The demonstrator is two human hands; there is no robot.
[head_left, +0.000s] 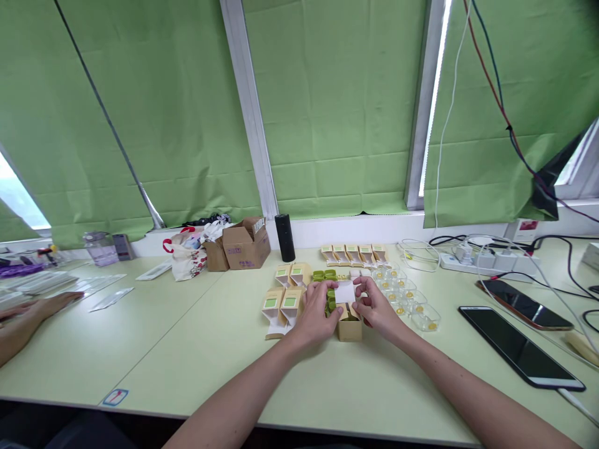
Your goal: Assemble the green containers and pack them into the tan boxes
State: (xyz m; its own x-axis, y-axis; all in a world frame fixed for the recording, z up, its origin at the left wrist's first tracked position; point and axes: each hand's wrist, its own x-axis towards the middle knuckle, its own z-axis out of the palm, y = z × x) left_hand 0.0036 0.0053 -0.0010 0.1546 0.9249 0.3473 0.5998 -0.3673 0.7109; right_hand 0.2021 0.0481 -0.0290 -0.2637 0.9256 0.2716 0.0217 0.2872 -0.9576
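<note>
A small brown cardboard box [350, 331] stands on the table in front of me with its top flaps up. The white inside of its lid flap [345, 292] faces me. My left hand [319, 312] grips the box's left side and flap, thumb on the near edge. From the right, my right hand [372, 304] pinches the flaps with its fingers closed. Green square cups [324, 274] sit just behind, partly hidden by my left hand. Several clear plastic trays with yellow pieces [425, 318] lie beside my right hand.
Open boxes with green windows [289, 302] stand left; more open boxes [354, 254] line the back. A black cylinder [284, 238] and larger carton [246, 244] stand behind. Phones [519, 346], a power strip [486, 263] and cables lie right. Another person's hand [58, 304] rests far left.
</note>
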